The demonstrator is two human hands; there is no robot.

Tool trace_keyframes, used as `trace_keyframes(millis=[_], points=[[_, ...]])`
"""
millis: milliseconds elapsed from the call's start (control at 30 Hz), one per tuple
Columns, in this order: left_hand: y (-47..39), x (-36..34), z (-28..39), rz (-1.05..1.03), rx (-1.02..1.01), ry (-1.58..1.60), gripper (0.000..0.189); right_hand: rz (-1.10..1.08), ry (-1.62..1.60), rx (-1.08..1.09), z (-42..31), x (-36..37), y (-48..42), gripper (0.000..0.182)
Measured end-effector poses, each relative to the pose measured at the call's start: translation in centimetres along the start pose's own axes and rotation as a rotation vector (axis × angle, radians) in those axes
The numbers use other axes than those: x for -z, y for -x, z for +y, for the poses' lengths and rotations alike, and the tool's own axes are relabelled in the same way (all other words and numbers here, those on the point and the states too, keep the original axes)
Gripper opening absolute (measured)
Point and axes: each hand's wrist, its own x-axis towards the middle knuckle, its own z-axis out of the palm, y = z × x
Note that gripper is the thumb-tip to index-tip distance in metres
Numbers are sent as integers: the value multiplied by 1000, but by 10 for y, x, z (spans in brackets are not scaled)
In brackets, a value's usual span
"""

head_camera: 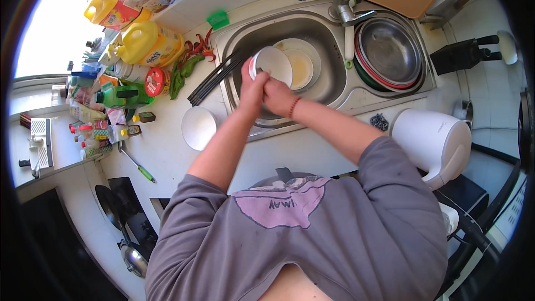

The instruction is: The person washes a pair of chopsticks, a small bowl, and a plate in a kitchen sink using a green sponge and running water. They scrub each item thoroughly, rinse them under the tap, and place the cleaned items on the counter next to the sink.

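Note:
My left hand (250, 90) grips a white bowl (273, 65) by its side, tilted over the stainless steel sink (330, 73). Against the bowl's near rim presses my right hand (279, 95), its fingers bent; a small dark spot shows by the fingertips, too unclear to name. Below the held bowl, a smaller bowl with yellowish liquid (301, 69) sits on a larger white dish (313, 50) in the basin. Several dark chopsticks (215, 79) lie across the sink's left rim. Another white bowl (199, 128) stands on the counter near my left forearm.
Nested metal basins (388, 50) fill the right-hand sink under the faucet (345, 8). A steel wool scrubber (379, 122) and a white electric kettle (430, 144) stand to the right. Peppers (186, 69), yellow detergent jugs (150, 44) and several bottles crowd the left.

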Motion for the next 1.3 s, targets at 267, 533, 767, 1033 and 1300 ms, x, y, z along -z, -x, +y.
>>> trace_keyframes(millis=[267,533,767,1033,1300], points=[[-22,17,53,-297,499,-154,61,22,553,627,59,15,6,48],[-24,16,38,-188,461,-140,50,80,269,511,37,11,7,36],[-30,19,54,-336,748,-39,81,-19,-256,78,18,40,10,25],[-12,-8,37,-266,593,753,47,-18,-1818,-154,42,72,7,52],[-8,-8,57,-321,354,601,43,219,-1255,-506,87,86,18,37]])
